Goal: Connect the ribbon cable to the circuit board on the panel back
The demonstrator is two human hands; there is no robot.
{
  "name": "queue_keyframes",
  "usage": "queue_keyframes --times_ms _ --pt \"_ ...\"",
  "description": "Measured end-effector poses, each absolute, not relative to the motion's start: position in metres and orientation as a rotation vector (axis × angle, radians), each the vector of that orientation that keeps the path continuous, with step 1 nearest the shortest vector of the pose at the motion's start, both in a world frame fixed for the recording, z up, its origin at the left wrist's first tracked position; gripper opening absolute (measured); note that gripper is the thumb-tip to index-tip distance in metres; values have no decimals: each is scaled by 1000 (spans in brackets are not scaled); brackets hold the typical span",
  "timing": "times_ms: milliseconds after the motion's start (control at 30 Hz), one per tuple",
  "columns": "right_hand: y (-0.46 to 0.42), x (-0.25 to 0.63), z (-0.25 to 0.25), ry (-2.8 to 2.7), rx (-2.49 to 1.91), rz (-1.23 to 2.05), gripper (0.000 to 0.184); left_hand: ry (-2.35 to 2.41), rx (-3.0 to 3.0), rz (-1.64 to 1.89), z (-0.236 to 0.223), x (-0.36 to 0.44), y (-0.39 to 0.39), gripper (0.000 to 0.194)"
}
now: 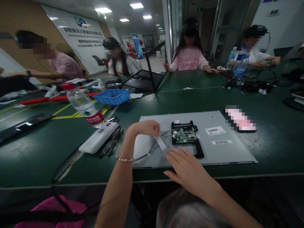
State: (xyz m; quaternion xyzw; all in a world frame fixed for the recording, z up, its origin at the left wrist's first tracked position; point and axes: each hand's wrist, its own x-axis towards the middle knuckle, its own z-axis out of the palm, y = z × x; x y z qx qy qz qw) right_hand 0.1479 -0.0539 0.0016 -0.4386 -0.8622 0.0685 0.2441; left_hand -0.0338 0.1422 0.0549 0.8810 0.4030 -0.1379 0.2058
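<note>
A flat grey display panel (152, 160) lies back side up on the table before me. On it sits a green circuit board (184, 136) in a black bracket (199, 148), with thin grey cables (155, 146) running off to the left. My left hand (148, 127) is bent over the panel, its fingers curled in a pinch at the upper end of a whitish strip of tape (161, 144). Close to the strip's lower end, my right hand (187, 167) rests over the panel's near edge with fingers stretched out, apparently holding nothing.
Left of the panel are a white power bank (99, 137), glasses (112, 142) and a tilted water bottle (85, 106). A blue tray (112, 97) and a black frame (144, 80) stand farther back. A phone (239, 118) lies right. Several people sit around the table.
</note>
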Motion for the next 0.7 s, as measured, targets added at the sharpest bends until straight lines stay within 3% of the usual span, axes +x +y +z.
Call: queue_keyframes --times_ms 200,500,700 --pt "-40 209 9 -2113 -1292 313 31 1224 2518 -152 59 -38 148 32" --pt "27 293 11 -2014 -1505 781 19 1141 2533 -278 54 -38 150 32" --pt "47 292 -2 -2015 -1478 971 26 1169 2507 -340 57 -36 149 34"
